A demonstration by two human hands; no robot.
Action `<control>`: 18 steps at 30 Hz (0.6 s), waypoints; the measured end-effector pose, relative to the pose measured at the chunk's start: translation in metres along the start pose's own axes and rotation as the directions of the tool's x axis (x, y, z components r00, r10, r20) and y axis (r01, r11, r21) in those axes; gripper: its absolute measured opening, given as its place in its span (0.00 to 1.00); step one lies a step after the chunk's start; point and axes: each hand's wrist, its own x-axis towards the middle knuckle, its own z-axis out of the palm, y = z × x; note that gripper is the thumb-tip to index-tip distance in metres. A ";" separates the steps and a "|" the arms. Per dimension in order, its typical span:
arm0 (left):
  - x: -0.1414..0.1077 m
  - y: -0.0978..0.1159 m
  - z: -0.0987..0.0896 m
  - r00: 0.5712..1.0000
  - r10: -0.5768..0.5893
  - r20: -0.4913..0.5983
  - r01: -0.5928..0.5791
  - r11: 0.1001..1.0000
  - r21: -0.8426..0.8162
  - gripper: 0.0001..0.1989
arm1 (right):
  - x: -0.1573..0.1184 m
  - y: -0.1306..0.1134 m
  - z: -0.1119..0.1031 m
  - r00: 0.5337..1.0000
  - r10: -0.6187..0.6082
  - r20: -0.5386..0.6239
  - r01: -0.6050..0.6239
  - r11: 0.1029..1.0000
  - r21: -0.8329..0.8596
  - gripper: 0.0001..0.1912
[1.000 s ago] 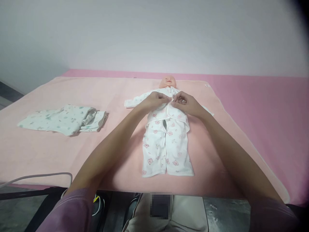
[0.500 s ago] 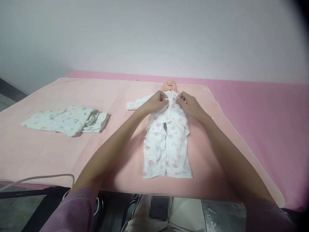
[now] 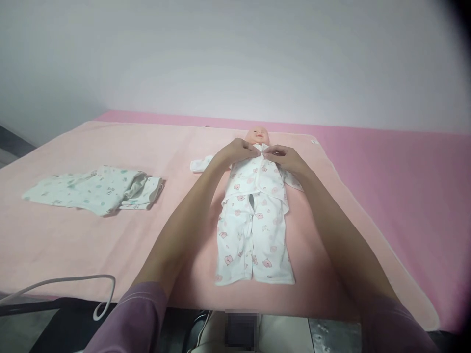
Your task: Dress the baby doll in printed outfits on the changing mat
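Observation:
A baby doll (image 3: 258, 133) lies on its back, head away from me. It wears a white baby shirt (image 3: 246, 177) and matching split-crotch pants (image 3: 270, 245), both printed with pink animals. My left hand (image 3: 239, 150) pinches the shirt's front edge just below the collar. Opposite it, my right hand (image 3: 285, 158) has its fingers closed on the other side of the front opening, the fingertips of both hands nearly meeting. Any fastener there is too small to make out. The shirt's sleeves reach out to both sides, partly behind my forearms.
A folded white baby garment with green print (image 3: 88, 190) lies to the left. Everything rests on a peach blanket (image 3: 176, 142) over a pink surface (image 3: 405, 196), with a wall behind. A pale cable (image 3: 66, 279) loops at the front left edge.
Both hands have drawn together at the collar, narrowing the gap between them. The view has tilted slightly, so the things appear a little lower.

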 end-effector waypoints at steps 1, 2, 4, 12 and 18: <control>-0.001 0.000 -0.001 1.000 -0.004 0.013 0.004 1.000 -0.008 0.14 | -0.001 0.003 0.000 1.000 0.012 0.003 -0.012 0.999 0.048 0.23; -0.002 0.000 -0.001 1.000 -0.004 0.021 0.004 1.000 -0.014 0.15 | -0.001 0.006 0.000 1.000 0.020 0.006 -0.020 0.996 0.085 0.25; -0.004 0.002 -0.001 1.000 0.000 0.019 0.000 1.000 -0.022 0.14 | -0.001 0.011 0.001 1.000 0.020 0.001 -0.020 0.991 0.134 0.27; -0.007 0.006 0.004 1.000 -0.002 0.003 0.003 0.997 -0.080 0.12 | -0.001 0.010 0.011 0.995 -0.068 -0.079 0.079 0.987 0.140 0.29; -0.004 0.003 0.009 1.000 -0.023 0.000 0.023 0.994 -0.110 0.21 | -0.004 0.005 0.019 0.967 -0.208 -0.149 0.203 0.978 -0.047 0.22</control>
